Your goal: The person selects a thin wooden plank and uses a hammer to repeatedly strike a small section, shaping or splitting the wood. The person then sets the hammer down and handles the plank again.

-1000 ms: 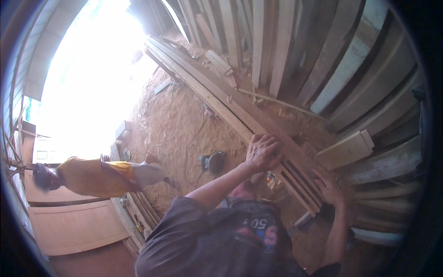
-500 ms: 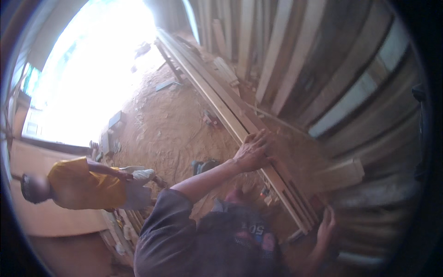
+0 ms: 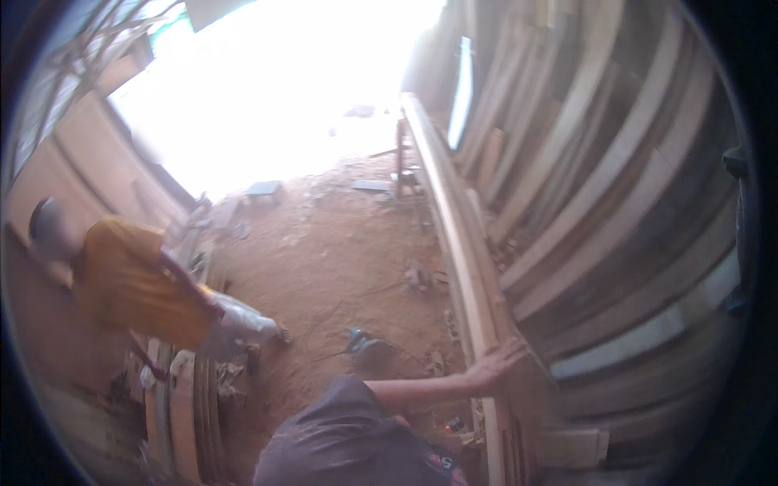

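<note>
A bundle of long wooden planks [image 3: 463, 271] runs from the lower right of the head view away toward the bright opening. My left hand [image 3: 494, 368] lies across the top of these planks, its fingers curled over their right side. The forearm reaches in from the left, out of a dark sleeve. My right hand is out of the picture, and the near ends of the planks run past the lower edge. At its far end the bundle rests on an upright support [image 3: 400, 158].
Another person in a yellow shirt [image 3: 134, 279] stands at left beside stacked boards [image 3: 185, 405]. Tall timber [image 3: 600, 219] leans along the right wall. On the dirt floor lie a bluish tool-like object [image 3: 356, 340], a reddish object [image 3: 418, 276] and grey blocks [image 3: 264, 189].
My view has swung, so the planks now stand more upright in it. My right hand, earlier near the planks' close end, has left view. My left hand remains on the planks.
</note>
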`<action>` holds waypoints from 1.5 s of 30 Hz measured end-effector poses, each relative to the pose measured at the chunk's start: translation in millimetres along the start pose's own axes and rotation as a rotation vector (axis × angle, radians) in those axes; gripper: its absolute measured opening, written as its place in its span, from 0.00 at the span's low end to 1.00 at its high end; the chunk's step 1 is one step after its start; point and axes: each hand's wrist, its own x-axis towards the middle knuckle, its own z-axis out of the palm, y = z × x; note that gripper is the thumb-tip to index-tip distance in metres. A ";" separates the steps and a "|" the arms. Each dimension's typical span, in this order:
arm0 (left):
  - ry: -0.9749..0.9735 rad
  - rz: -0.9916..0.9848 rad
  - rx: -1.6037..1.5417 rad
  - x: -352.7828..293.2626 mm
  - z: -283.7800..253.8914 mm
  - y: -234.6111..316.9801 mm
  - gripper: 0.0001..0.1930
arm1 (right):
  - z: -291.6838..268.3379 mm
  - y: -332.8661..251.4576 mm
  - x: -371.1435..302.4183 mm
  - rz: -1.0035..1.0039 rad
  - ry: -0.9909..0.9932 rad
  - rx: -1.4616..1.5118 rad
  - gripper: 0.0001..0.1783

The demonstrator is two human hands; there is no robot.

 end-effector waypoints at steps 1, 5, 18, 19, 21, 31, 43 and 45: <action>0.050 0.014 0.005 -10.3 2.2 8.4 0.47 | 1.1 1.1 -1.5 -0.028 -0.008 0.016 0.28; 0.161 -0.072 -0.070 -82.5 13.2 46.6 0.45 | 2.8 17.6 -13.4 -0.132 -0.043 0.086 0.29; 0.176 -0.342 -0.464 -227.1 61.0 111.9 0.40 | -9.7 68.4 -38.5 -0.117 -0.149 0.158 0.33; 0.102 -0.368 -0.493 -225.4 65.1 111.8 0.38 | -10.1 75.0 -42.7 -0.085 -0.153 0.159 0.33; -0.063 -0.320 -0.554 -217.8 73.0 113.8 0.35 | -10.7 84.8 -48.2 0.017 -0.174 0.173 0.34; -0.170 0.098 -0.470 -179.1 68.5 107.0 0.30 | 5.9 60.8 -47.5 0.389 -0.162 0.263 0.44; -0.501 -0.115 -0.624 -182.6 44.8 86.5 0.30 | 15.5 53.6 -50.9 0.688 -0.194 0.201 0.42; -0.503 -0.144 -0.708 -181.6 42.2 75.9 0.30 | 12.6 45.6 -43.8 0.712 -0.244 0.079 0.43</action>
